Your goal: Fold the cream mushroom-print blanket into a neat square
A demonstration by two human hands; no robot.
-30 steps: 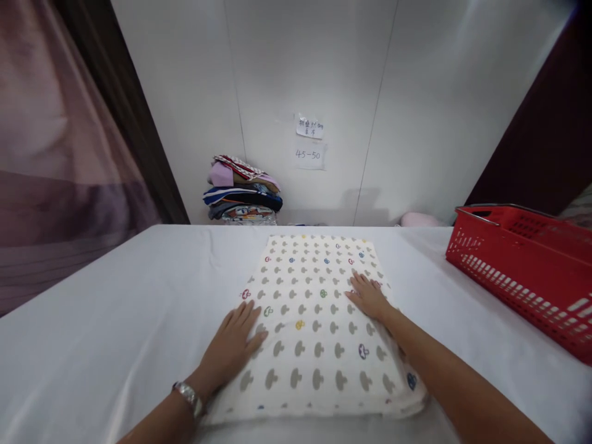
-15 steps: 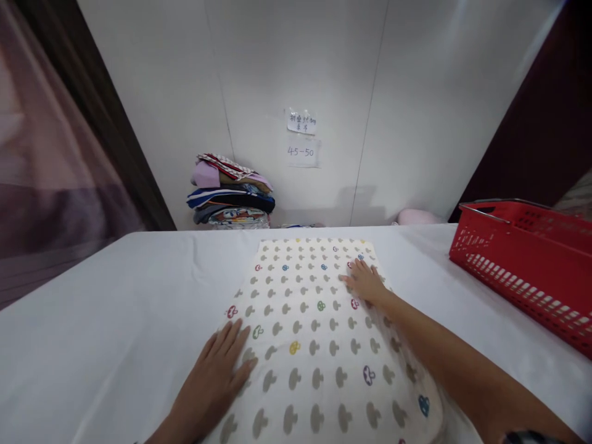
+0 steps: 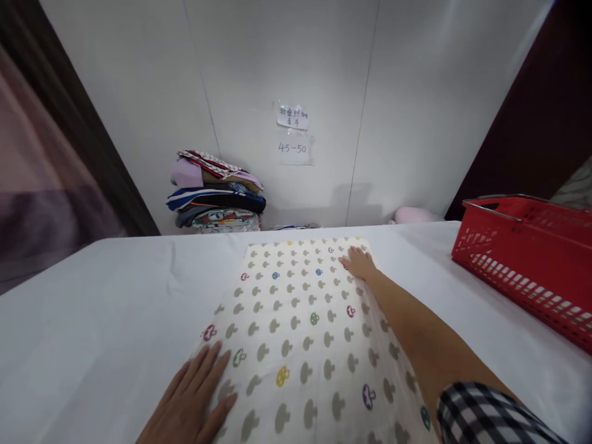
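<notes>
A cream cloth [image 3: 296, 302] printed with grey and coloured mushrooms lies spread lengthwise in front of me, its near end running out of view. My left hand [image 3: 194, 391] rests flat on its left edge close to me, fingers extended and thumb apart. Stretched farther out, my right hand [image 3: 359, 262] lies on the far right corner of the cloth with its fingers spread. Neither hand grips anything that shows.
A white-covered table [image 3: 115, 296] carries the cloth. On the right stands a red basket [image 3: 522, 259] with a metal handle. Folded fabrics [image 3: 217, 191] are piled beyond the far edge, near a pink bundle [image 3: 414, 214]. Paper labels [image 3: 296, 149] hang on the wall.
My right hand has slid a little farther out, toward the cloth's far right corner. My left hand sits lower in view, still at the left edge. The view has shifted slightly.
</notes>
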